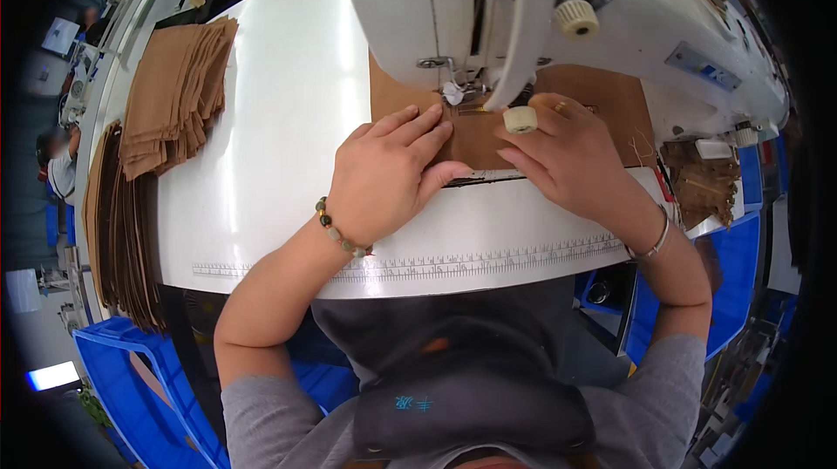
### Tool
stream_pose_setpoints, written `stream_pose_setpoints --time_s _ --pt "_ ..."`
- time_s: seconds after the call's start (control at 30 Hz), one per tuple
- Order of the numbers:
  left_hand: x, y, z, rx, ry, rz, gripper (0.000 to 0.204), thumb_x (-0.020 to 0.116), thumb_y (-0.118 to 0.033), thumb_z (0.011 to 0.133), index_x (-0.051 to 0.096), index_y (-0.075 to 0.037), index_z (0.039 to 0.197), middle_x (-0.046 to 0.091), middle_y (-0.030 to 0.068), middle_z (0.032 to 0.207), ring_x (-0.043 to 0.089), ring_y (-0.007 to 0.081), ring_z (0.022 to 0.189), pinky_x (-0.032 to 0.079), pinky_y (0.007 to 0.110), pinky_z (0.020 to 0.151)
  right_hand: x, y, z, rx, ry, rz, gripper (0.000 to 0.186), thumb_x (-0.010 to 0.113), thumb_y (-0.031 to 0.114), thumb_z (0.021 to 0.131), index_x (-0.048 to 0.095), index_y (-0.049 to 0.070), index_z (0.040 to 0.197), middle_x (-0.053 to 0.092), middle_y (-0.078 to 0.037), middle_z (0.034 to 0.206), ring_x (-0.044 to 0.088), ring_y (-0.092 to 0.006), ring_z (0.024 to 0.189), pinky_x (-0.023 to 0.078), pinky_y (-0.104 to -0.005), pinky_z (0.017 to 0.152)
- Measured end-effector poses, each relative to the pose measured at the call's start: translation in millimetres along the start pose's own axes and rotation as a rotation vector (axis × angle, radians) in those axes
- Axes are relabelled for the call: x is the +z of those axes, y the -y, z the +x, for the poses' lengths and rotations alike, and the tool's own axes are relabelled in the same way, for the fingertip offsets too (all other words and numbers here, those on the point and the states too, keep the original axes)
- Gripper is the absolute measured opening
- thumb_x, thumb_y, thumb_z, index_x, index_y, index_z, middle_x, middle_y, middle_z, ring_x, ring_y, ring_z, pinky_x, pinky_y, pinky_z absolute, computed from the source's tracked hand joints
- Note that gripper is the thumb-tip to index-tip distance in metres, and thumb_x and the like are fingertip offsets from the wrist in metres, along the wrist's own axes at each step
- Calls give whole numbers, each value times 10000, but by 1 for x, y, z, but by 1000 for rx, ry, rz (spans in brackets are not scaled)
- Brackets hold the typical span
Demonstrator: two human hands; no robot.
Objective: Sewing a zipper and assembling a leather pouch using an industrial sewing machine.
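A brown fabric piece (623,125) lies flat on the white sewing table, beneath the head of a sewing machine (418,16). My left hand (388,168) rests on its left part with fingers stretched toward the needle area, thumb pointing right. On the other side of the needle, my right hand (562,155) presses on the fabric, its fingers bent and partly hidden behind a cream knob (520,119). Both hands touch the fabric from above and neither grips it visibly. The presser foot (455,94) sits between them, close to the left fingertips.
Stacked brown pieces (179,90) lie at the table's left, with more hanging over the edge (126,234). A printed ruler (418,267) runs along the front edge. Blue bins (144,399) stand at lower left and right. Brown scraps (697,181) lie right of the machine.
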State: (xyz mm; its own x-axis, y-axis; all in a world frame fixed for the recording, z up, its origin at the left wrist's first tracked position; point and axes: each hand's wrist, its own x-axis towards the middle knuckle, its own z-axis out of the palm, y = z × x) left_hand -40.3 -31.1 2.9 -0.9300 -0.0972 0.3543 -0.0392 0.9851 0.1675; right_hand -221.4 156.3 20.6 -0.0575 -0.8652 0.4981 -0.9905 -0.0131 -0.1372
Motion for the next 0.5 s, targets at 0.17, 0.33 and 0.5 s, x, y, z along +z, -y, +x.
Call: stream_pose_setpoints --time_s 0.17,0.33,0.5 --pt "3 0 4 -3 -5 26 405 768 -363 881 760 -107 1196 713 54 1323 672 254 1208 547 381 957 30 3 13 29 122 59 257 775 260 850 709 77 1019 683 -91 1062 654 -275 1097 524 -417 986" --pt "4 0 4 7 -8 46 373 778 -337 872 768 -108 1167 718 44 1316 675 247 1199 545 376 945 39 -1 5 -17 55 10 289 775 255 850 708 74 1066 687 -83 1084 646 -265 1119 497 -438 1043" --pt "6 1 7 26 -30 55 355 781 -333 871 774 -101 1141 727 52 1295 680 248 1190 547 376 935 42 -4 6 -21 74 -22 284 774 247 852 720 74 1070 693 -78 1117 644 -256 1137 485 -441 1060"
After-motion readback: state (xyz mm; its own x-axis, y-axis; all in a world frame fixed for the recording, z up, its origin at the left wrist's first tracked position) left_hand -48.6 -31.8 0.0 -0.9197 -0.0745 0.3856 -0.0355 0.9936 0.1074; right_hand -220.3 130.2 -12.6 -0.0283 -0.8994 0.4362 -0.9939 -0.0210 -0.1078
